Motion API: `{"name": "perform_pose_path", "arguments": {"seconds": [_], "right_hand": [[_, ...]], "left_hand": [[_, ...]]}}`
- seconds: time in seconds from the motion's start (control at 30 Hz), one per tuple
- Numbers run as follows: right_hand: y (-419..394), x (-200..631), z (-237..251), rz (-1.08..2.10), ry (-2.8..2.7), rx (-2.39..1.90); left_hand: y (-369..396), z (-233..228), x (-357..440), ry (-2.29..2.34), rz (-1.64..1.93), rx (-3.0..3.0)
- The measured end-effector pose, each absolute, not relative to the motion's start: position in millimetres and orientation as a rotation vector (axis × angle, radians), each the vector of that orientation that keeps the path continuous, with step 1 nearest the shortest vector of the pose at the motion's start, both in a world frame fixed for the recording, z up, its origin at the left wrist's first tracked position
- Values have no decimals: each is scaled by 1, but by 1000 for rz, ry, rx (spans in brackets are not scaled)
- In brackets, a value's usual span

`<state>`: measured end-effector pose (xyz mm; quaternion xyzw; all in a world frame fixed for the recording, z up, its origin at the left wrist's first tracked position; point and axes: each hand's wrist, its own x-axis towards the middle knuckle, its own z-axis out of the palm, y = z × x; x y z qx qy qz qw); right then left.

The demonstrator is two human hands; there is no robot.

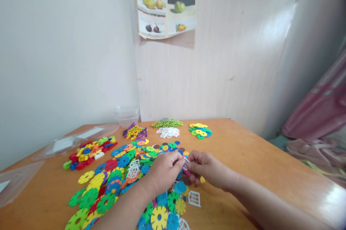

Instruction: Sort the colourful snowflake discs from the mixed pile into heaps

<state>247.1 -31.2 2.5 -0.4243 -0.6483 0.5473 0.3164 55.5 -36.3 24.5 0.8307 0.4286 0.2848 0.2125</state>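
Left hand (pixel 162 172) and right hand (pixel 207 168) meet over the wooden surface (pixel 256 158), fingers of both pinching a small pink-and-white plastic piece (pixel 185 163) held between them, just above the spread of colourful snowflake discs (pixel 113 183). Judgement: the grip should stay at the piece's edges and the slots line up squarely before pressing; forcing could bend it.
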Motion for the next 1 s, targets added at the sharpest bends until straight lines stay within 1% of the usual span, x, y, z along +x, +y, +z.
{"name": "perform_pose_path", "arguments": {"seconds": [0.2,0.37,0.57,0.73,1.0], "right_hand": [[-26,246,-3,1424,-1579,-1081],[-9,250,1,1399,-1495,-1102],[50,250,3,1286,-1330,-1214],[101,234,2,1187,-1235,-1347],[148,198,-4,1126,-1238,-1426]], "left_hand": [[-33,22,55,1261,845,2303],[-35,23,53,1380,814,2444],[-33,17,48,1488,712,2658],[-32,14,44,1521,572,2743],[-34,12,43,1558,501,2776]]}}
